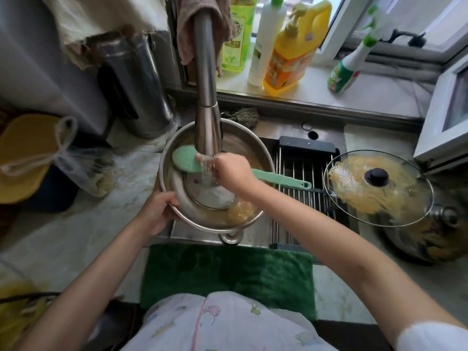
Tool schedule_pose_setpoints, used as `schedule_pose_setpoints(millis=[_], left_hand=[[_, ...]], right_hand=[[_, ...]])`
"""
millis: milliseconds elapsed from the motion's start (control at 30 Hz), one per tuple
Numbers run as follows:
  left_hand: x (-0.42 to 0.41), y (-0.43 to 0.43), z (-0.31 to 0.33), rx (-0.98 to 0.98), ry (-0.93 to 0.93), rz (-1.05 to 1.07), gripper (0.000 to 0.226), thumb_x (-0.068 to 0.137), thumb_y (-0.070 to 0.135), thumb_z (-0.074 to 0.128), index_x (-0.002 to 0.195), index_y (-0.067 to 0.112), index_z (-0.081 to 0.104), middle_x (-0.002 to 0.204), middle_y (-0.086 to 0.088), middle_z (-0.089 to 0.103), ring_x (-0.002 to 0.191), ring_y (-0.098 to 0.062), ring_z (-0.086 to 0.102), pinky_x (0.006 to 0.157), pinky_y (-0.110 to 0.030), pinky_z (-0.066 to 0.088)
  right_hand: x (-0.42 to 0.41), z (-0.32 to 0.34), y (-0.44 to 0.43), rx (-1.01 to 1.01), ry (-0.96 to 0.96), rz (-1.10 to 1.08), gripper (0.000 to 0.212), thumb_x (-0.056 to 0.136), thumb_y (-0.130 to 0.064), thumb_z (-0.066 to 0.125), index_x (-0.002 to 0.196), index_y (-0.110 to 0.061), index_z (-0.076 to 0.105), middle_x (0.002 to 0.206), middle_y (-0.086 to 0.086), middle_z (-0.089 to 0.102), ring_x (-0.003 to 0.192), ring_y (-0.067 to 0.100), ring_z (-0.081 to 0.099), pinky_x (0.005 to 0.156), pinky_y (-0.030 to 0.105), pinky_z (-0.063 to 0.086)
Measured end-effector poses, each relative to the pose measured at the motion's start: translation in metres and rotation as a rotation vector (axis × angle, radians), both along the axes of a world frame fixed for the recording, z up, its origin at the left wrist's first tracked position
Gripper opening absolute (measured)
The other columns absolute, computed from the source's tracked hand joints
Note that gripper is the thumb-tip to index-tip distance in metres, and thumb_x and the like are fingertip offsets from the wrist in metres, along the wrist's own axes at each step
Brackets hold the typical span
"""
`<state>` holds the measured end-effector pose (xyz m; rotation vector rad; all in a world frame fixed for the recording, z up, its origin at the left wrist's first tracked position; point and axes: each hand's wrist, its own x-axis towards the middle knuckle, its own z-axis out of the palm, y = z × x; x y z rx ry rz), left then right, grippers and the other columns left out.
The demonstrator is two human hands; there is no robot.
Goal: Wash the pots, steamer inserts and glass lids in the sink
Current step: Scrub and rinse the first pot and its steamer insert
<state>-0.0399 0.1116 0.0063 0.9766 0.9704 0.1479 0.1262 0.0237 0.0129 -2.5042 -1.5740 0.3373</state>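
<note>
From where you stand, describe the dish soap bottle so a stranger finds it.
Look at the windowsill behind the sink. Four bottles stand there; the dish soap bottle is third from the left. It alone is orange-yellow, with a pump top and a moulded handle.

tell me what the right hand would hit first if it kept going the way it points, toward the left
Probably the inner left wall of the steel pot, which the left hand holds by the rim. The right hand grips the green scrub brush, whose pad would touch first. Depth under the faucet is unclear.
</note>
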Motion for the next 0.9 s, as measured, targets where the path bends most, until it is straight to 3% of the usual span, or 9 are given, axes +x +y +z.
schedule_pose_setpoints(millis=[33,133,233,333,433,533,633,800,900], left_hand=[[-0.001,-0.001,0.001,-0.009,0.013,-0.010,0.060,0.054,0.001,0.045,0.113,0.011,0.048,0.069,-0.003,0.064,0.048,-0.011,0.062,0.038,-0.021,0.048],[-0.003,-0.006,0.003,-0.047,0.019,-0.029,0.039,0.059,0.002,0.045,0.097,0.005,0.055,0.056,0.001,0.066,0.050,-0.014,0.062,0.038,-0.022,0.048],[0.000,-0.012,0.001,-0.111,0.070,-0.031,0.018,0.070,0.003,0.043,0.082,0.000,0.056,0.055,-0.006,0.063,0.050,-0.018,0.061,0.037,-0.023,0.048],[0.002,-0.016,-0.003,-0.198,0.092,0.019,0.028,0.076,-0.005,0.030,0.083,-0.002,0.056,0.056,-0.008,0.067,0.048,-0.018,0.065,0.041,-0.026,0.053],[0.003,-0.015,-0.005,-0.185,0.110,0.040,0.028,0.078,-0.006,0.028,0.080,-0.004,0.056,0.056,-0.010,0.066,0.050,-0.020,0.064,0.042,-0.025,0.052],[0.004,-0.015,-0.001,-0.176,0.110,0.007,0.017,0.076,0.003,0.037,0.080,-0.002,0.053,0.060,-0.010,0.061,0.056,-0.022,0.060,0.040,-0.023,0.051],[0.001,-0.015,0.002,-0.199,0.082,-0.034,0.030,0.085,-0.003,0.024,0.069,0.003,0.048,0.044,-0.004,0.057,0.038,-0.016,0.057,0.034,-0.025,0.048],[-0.004,-0.008,0.005,-0.246,0.074,-0.102,0.034,0.062,0.006,0.035,0.090,0.000,0.055,0.063,-0.012,0.065,0.051,-0.022,0.063,0.041,-0.031,0.053],[-0.001,-0.004,0.004,-0.249,0.098,-0.152,0.039,0.058,0.010,0.036,0.092,0.002,0.054,0.069,-0.013,0.061,0.054,-0.021,0.061,0.044,-0.027,0.053]], right_hand=[[0.010,0.003,0.003,-0.015,-0.015,-0.035,0.023,0.087,-0.018,0.052,0.101,-0.014,0.070,0.097,0.011,0.068,0.096,0.031,0.063,0.068,0.035,0.041],[0.034,0.002,-0.004,-0.034,0.057,-0.038,0.020,0.086,-0.015,0.053,0.078,-0.026,0.068,0.083,0.008,0.065,0.087,0.034,0.062,0.060,0.033,0.033],[0.020,-0.010,-0.014,-0.064,0.127,0.113,0.022,0.088,-0.021,0.053,0.098,-0.025,0.073,0.079,0.004,0.068,0.075,0.030,0.063,0.056,0.032,0.041],[0.003,-0.015,-0.027,-0.117,0.176,0.327,0.027,0.094,-0.030,0.054,0.116,-0.039,0.066,0.071,-0.009,0.063,0.055,0.016,0.049,0.050,0.027,0.033],[0.010,-0.013,-0.028,-0.093,0.143,0.342,0.024,0.094,-0.027,0.054,0.112,-0.035,0.070,0.066,-0.010,0.059,0.046,0.010,0.039,0.044,0.026,0.025],[0.013,-0.014,-0.012,-0.039,0.051,0.179,0.019,0.088,-0.023,0.056,0.084,-0.016,0.073,0.074,0.004,0.065,0.066,0.028,0.057,0.053,0.030,0.030],[0.023,-0.014,-0.004,-0.088,-0.079,0.107,0.015,0.082,-0.014,0.054,0.082,-0.015,0.069,0.085,0.007,0.068,0.085,0.031,0.062,0.059,0.030,0.034],[0.038,-0.002,-0.020,-0.051,-0.205,0.470,0.033,0.088,-0.013,0.059,0.113,-0.032,0.069,0.079,-0.003,0.070,0.072,0.021,0.066,0.055,0.027,0.031],[0.037,0.009,-0.021,-0.078,-0.272,0.744,0.035,0.095,-0.019,0.049,0.127,-0.030,0.061,0.084,-0.003,0.065,0.068,0.017,0.060,0.057,0.027,0.033]])
